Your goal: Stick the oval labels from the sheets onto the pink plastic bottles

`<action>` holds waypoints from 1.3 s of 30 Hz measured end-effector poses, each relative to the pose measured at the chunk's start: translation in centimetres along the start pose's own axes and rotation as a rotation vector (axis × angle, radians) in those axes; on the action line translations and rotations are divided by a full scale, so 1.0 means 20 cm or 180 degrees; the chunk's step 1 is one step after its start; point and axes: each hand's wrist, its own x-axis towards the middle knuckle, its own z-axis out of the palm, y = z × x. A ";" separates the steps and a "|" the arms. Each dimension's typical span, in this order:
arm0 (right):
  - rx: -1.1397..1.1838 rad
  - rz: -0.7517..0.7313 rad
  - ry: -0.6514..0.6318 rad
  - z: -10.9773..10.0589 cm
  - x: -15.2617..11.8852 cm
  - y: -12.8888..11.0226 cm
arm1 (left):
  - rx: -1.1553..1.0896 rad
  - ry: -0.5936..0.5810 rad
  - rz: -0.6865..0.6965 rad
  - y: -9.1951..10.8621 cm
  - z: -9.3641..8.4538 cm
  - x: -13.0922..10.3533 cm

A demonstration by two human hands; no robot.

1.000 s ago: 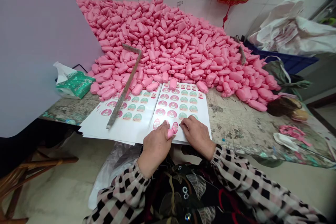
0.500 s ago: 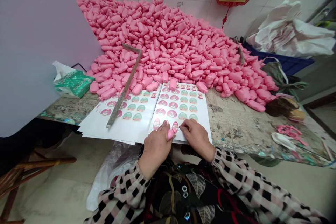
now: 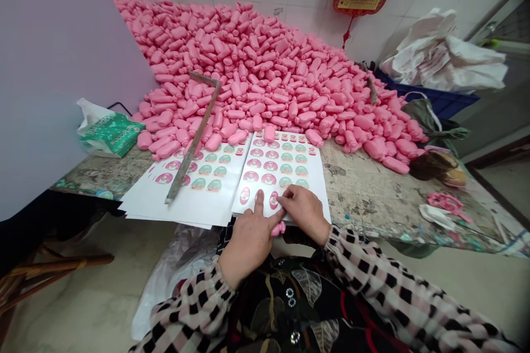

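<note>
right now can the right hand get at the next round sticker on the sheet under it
Probably yes. The right hand already rests on the sticker sheet, fingertips at a round sticker. Nothing covers that row; the left hand, holding a small pink bottle, lies beside it.

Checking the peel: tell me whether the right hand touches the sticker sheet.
Touching. The head view shows the right hand with fingertips pressed on the sticker sheet.
</note>
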 end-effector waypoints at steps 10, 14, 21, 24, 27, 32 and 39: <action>-0.0366 -0.0432 0.0551 -0.14 -0.01 -0.11 | -0.0007 0.0013 -0.0013 0.00 0.01 0.00; 0.0330 -0.0325 0.0523 -0.20 0.01 -0.03 | -0.0453 0.0071 0.0024 -0.03 -0.02 -0.03; 0.2641 -0.0238 0.0329 -0.22 -0.04 0.07 | -0.4039 0.0207 -0.0849 -0.04 -0.13 -0.08; 0.3043 -0.0328 0.0150 -0.22 -0.11 0.03 | -0.6266 -0.0437 -0.1248 0.01 -0.14 0.00; 0.2999 -0.0415 0.0039 -0.21 -0.16 0.00 | -0.7114 -0.0740 -0.1448 0.07 -0.13 0.09; 0.2841 -0.0481 -0.0002 -0.20 -0.18 0.02 | -0.7081 -0.0750 -0.1292 0.12 -0.12 0.15; 0.2724 -0.0520 -0.0076 -0.19 -0.18 0.06 | -0.6895 -0.0708 -0.1135 0.14 -0.11 0.15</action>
